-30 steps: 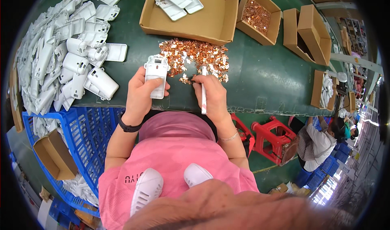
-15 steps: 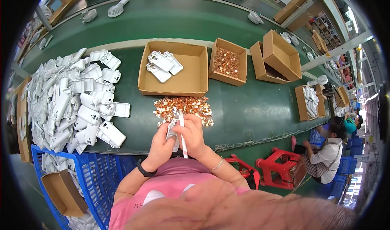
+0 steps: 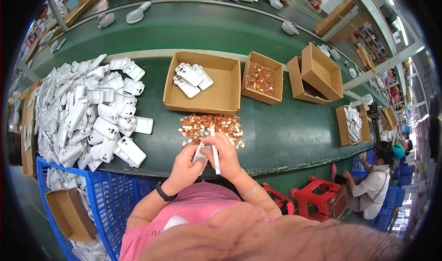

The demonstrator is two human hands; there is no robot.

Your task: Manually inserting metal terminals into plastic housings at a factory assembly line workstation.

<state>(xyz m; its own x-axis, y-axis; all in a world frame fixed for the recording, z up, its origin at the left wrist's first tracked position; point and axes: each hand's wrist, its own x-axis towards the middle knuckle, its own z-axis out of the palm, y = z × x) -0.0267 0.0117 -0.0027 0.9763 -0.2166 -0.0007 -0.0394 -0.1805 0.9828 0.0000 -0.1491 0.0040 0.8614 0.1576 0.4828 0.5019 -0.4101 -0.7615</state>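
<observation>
Close to the front edge of the green bench, my left hand [image 3: 183, 168] is closed around a white plastic housing [image 3: 201, 158], partly hidden by the fingers. Against it, my right hand [image 3: 226, 156] grips a slim white stick-like tool [image 3: 215, 154], held nearly upright. Fingertips of both hands meet at the housing, so the exact contact there is hidden. Just beyond them lies a loose heap of small copper-coloured metal pieces [image 3: 193, 125]. Behind the heap, a shallow cardboard box [image 3: 225, 88] holds several white housings [image 3: 189, 75].
A large pile of white housings [image 3: 76, 109] covers the bench's left. Right of the shallow box stand a carton of copper pieces [image 3: 261, 79] and stacked cartons [image 3: 322, 67]. A blue crate [image 3: 115, 201] is at lower left; red stools [image 3: 317, 196] and a seated person [image 3: 375, 182] are right.
The whole view has shifted slightly. Both hands stay together on the housing, and the white tool has turned a little in my right hand.
</observation>
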